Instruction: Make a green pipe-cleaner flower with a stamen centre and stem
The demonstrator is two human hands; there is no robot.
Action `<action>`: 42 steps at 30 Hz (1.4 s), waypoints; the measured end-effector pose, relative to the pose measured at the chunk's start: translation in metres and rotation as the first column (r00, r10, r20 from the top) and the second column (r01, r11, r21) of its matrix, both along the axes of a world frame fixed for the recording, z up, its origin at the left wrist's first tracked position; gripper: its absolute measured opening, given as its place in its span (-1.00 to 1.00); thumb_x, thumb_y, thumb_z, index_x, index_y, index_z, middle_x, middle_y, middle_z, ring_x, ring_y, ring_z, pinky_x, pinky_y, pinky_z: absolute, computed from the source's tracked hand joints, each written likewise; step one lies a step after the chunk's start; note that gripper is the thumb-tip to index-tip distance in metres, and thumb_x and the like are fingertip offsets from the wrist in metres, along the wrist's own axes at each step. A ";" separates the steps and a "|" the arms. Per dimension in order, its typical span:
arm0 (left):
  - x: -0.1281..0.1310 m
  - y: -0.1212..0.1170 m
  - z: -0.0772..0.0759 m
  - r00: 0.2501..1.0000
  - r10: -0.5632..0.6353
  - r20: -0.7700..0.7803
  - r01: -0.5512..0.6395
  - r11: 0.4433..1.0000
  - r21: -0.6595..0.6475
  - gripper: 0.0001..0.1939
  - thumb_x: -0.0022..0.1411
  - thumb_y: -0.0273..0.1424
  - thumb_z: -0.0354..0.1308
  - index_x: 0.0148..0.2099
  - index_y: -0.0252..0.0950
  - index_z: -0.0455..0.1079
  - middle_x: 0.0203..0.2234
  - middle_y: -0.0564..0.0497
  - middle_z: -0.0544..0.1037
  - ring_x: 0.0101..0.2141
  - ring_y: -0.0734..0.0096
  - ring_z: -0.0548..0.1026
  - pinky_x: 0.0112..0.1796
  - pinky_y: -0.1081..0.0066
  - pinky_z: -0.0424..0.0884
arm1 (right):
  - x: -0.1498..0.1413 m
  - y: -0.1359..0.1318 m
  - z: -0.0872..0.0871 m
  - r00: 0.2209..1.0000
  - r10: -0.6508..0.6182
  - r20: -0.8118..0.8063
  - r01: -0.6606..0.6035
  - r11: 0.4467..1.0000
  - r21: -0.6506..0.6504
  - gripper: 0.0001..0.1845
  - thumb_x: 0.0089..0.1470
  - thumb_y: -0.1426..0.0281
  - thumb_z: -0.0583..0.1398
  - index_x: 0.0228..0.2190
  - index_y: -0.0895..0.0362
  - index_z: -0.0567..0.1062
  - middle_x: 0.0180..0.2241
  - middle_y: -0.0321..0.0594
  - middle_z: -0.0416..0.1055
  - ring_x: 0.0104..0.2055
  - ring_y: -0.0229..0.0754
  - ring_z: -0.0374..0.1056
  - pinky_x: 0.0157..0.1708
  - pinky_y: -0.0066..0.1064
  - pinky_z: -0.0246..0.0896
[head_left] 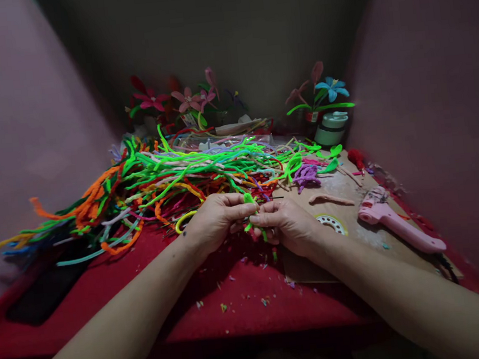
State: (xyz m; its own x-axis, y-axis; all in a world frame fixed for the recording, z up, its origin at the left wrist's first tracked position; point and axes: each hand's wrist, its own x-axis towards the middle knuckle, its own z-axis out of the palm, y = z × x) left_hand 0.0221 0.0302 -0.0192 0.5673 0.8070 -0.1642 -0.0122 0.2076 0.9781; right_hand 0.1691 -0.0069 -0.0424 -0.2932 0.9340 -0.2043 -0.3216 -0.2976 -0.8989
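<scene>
- Red cloth [181, 320] covers my counter [254, 332]; above its middle sits my fuzzy green piece [249, 199].
- My left fingers [237, 210] and right fingers [268, 218] pinch it, close together; squeezing too hard could kink it.
- Just beyond, the heaped stems [195, 164] could snag it if I tug sideways.
- Toward the right edge, on the cardboard [307, 266], a pink glue gun [401, 231] lies near my forearm; a careless elbow could knock it, and if it's hot, scorch me.

Head view; looks forward, down at nearby hands [243, 221].
</scene>
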 end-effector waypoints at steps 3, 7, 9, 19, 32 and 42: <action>0.000 -0.001 0.002 0.998 -0.009 -0.054 0.010 0.999 0.033 -0.80 0.02 -0.35 0.22 -0.51 -0.38 0.35 -0.70 0.11 0.36 -0.69 0.65 0.26 -0.65 0.58 0.03 | -0.001 0.000 -0.001 1.000 0.005 -0.007 -0.005 1.000 -0.002 -0.74 -0.29 0.37 0.32 -0.69 0.21 0.34 -0.71 -0.32 0.36 -0.76 -0.45 0.04 -0.76 -0.55 -0.19; 0.001 -0.004 0.004 0.990 0.006 -0.140 0.006 0.996 0.091 -0.80 0.03 -0.33 0.19 -0.49 -0.37 0.35 -0.67 0.09 0.40 -0.65 0.60 0.30 -0.62 0.57 0.08 | -0.001 0.000 -0.002 1.000 0.009 -0.005 -0.009 1.000 0.002 -0.75 -0.28 0.39 0.32 -0.69 0.20 0.33 -0.71 -0.32 0.36 -0.75 -0.45 0.03 -0.75 -0.55 -0.19; 0.002 -0.006 0.004 0.986 0.024 -0.166 -0.003 0.992 0.126 -0.79 0.04 -0.32 0.18 -0.51 -0.36 0.34 -0.66 0.08 0.41 -0.63 0.58 0.31 -0.60 0.57 0.13 | -0.001 -0.001 -0.002 1.000 0.007 0.003 -0.007 1.000 0.016 -0.75 -0.27 0.38 0.32 -0.68 0.21 0.34 -0.70 -0.33 0.35 -0.75 -0.45 0.03 -0.75 -0.55 -0.18; 0.000 -0.001 0.000 0.997 -0.033 -0.074 0.037 0.998 0.057 -0.78 0.03 -0.32 0.20 -0.50 -0.38 0.34 -0.68 0.09 0.35 -0.67 0.63 0.22 -0.63 0.56 0.03 | -0.003 -0.001 -0.003 0.994 -0.044 0.100 0.038 0.997 0.068 -0.75 -0.24 0.37 0.30 -0.70 0.20 0.34 -0.72 -0.35 0.33 -0.76 -0.45 0.03 -0.76 -0.54 -0.18; 0.011 -0.014 0.003 0.940 0.326 -0.101 -0.252 0.863 0.437 -0.81 -0.02 -0.38 0.21 -0.61 -0.33 0.38 -0.66 0.11 0.33 -0.57 0.53 0.25 -0.52 0.50 0.17 | 0.000 0.001 -0.002 0.999 0.006 0.039 -0.005 0.999 -0.034 -0.73 -0.32 0.37 0.31 -0.71 0.18 0.31 -0.75 -0.35 0.33 -0.78 -0.43 0.07 -0.77 -0.56 -0.18; 0.000 0.013 0.009 0.987 0.153 -0.058 -0.144 0.981 0.133 -0.80 0.03 -0.27 0.18 -0.43 -0.33 0.36 -0.66 0.13 0.31 -0.72 0.68 0.09 -0.70 0.57 -0.04 | -0.002 -0.003 0.002 0.956 -0.113 0.269 0.101 0.993 0.058 -0.71 -0.20 0.31 0.28 -0.71 0.18 0.33 -0.73 -0.37 0.29 -0.74 -0.44 -0.01 -0.72 -0.52 -0.20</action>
